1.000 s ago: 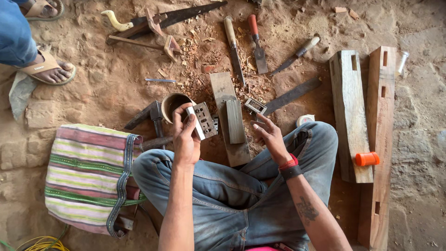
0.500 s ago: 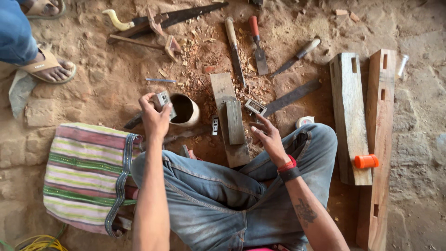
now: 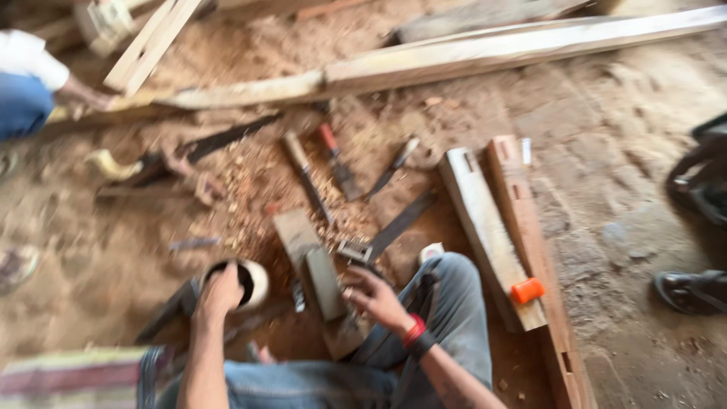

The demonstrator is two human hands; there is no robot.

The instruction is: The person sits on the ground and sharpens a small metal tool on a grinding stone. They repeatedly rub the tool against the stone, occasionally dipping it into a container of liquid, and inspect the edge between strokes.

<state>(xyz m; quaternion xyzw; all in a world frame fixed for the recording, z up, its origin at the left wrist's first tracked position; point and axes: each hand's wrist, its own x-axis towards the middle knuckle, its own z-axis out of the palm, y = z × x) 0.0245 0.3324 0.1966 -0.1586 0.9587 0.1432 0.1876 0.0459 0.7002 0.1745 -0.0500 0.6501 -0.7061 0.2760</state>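
left hand (image 3: 220, 291) at 7 o'clock, over bowl (image 3: 256, 282) rim, fingers curled, whether gripping cannot tell | right hand (image 3: 376, 298) at 6 o'clock, fingers apart, touching stone (image 3: 324, 282) on block (image 3: 297, 236) | planks (image 3: 496, 227) at 3 o'clock | chisels (image 3: 337, 163) at 12 o'clock | blurred

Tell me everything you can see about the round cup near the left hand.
The cup is small and round, with a pale rim and a dark inside; its contents cannot be told because the picture is blurred. It stands upright on the sandy floor, left of the grey block. The left hand lies over its near left edge and covers part of the opening. Material looks like plastic or metal, unclear.
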